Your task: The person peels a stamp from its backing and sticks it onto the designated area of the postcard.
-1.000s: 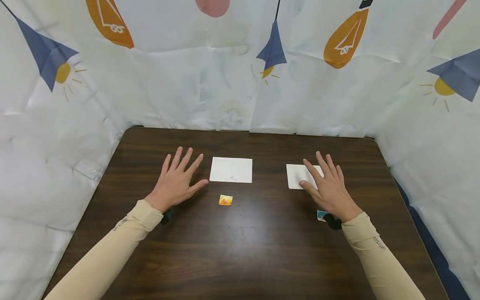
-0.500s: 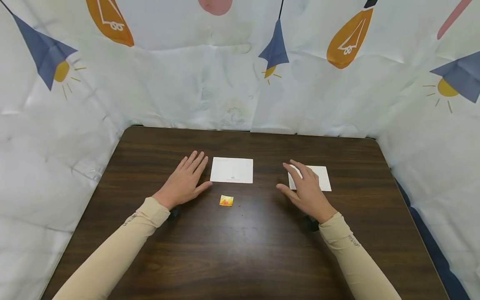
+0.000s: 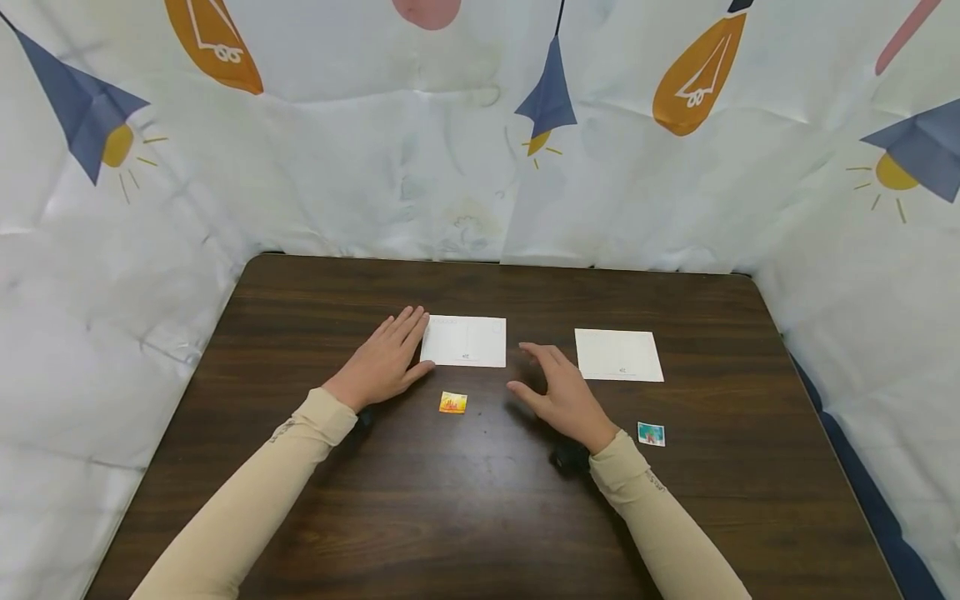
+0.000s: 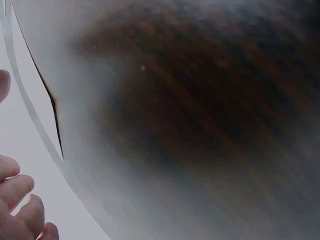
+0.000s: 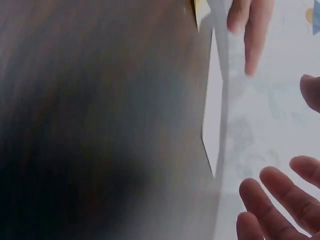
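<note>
My left hand point(image 3: 382, 358) reaches to the left edge of a white postcard point(image 3: 465, 341), its fingers extended; whether it touches the card is unclear. My right hand point(image 3: 562, 396) hovers between that card and a second white postcard point(image 3: 619, 355), thumb apart from slightly bent fingers and nothing held. Just in front of the left card lies a small yellow stamp point(image 3: 452, 402). A teal stamp point(image 3: 651, 434) is to the right of my right wrist. In the right wrist view, part of my left hand point(image 5: 252, 35) shows beyond the postcard point(image 5: 212, 105).
Both cards and stamps lie flat on a dark wood-grain table point(image 3: 465, 517). Behind it and at both sides hangs a white printed cloth point(image 3: 337, 167). A dark wrist camera point(image 3: 570, 458) sits under my right wrist.
My right hand has swept left, off the right postcard, uncovering it and the teal stamp. The left hand has shifted right towards the left postcard, its fingers drawing closer together.
</note>
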Demonstrator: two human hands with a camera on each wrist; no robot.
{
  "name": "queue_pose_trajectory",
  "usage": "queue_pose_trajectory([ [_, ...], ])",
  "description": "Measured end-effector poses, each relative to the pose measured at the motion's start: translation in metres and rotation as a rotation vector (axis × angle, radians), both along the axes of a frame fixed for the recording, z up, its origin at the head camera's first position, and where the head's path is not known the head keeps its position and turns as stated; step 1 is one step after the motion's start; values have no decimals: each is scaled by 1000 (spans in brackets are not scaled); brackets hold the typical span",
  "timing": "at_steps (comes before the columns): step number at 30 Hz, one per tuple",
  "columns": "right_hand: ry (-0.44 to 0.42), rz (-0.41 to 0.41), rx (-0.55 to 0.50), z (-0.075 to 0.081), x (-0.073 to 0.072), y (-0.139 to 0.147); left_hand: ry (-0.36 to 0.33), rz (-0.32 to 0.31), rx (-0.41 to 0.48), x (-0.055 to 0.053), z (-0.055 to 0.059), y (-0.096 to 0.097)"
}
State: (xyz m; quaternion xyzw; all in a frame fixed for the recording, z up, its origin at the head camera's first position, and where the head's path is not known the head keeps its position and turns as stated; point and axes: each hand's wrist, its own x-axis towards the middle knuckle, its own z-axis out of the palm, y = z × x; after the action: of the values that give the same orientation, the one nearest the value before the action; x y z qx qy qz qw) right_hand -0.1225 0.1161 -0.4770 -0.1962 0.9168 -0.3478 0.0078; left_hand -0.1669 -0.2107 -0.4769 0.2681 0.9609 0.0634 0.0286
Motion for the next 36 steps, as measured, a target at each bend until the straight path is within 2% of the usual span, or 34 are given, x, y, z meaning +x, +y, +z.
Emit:
queue_pose_trajectory([
  [5, -31, 15, -85, -9, 2, -19, -24, -3, -5, -4, -3, 4],
  [13, -94, 26, -122, -18, 6, -43, -30, -3, -9, -5, -5, 9],
  [27, -122, 98, -84, -23, 14, -74, -98, -5, -19, -6, -13, 11],
  [36, -87, 119, -29, -24, 9, -78, -82, -23, -29, -4, -13, 13],
])
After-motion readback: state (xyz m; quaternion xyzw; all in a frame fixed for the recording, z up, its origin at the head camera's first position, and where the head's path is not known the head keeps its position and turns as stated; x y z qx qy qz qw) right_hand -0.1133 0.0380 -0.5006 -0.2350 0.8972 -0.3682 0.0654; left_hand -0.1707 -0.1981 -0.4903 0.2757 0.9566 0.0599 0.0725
